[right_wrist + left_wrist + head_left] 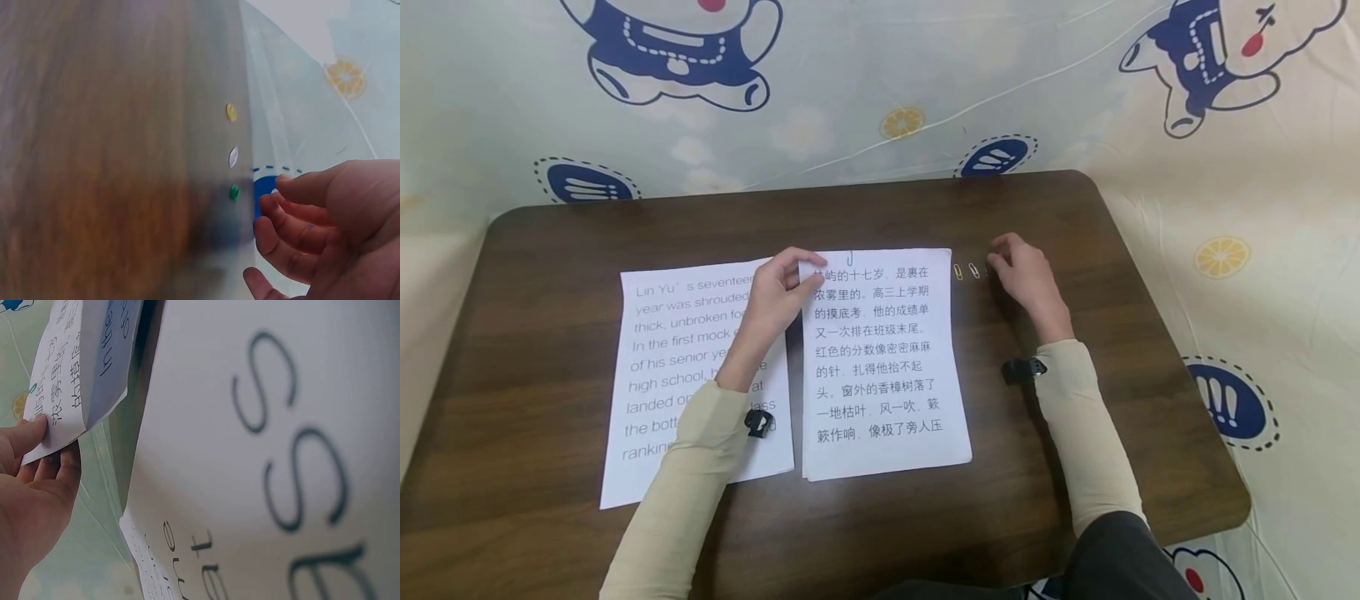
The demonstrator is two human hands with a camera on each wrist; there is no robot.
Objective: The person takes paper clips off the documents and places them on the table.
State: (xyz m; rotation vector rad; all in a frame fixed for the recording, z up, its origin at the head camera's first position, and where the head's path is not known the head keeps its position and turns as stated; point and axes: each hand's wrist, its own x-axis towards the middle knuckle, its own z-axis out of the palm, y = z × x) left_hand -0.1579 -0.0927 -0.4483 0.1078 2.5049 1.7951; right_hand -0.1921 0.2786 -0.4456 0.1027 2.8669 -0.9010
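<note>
My left hand (775,292) pinches the upper left corner of a stack of printed Chinese sheets (880,358), thumb on top and fingers beneath. In the left wrist view that corner is lifted, and English print shows on a sheet behind. A greenish paper clip (850,257) sits on the stack's top edge. To the right of the stack lie a yellow paper clip (958,272), a white paper clip (974,270) and a green paper clip (234,192). My right hand (1024,275) hovers beside them, fingers loosely bent, with no held object visible.
A printed English sheet (700,450) lies left of the stack, partly beneath my left forearm. Both lie on a dark wooden table (880,533) with rounded corners. A patterned cloth (850,83) hangs behind its far edge.
</note>
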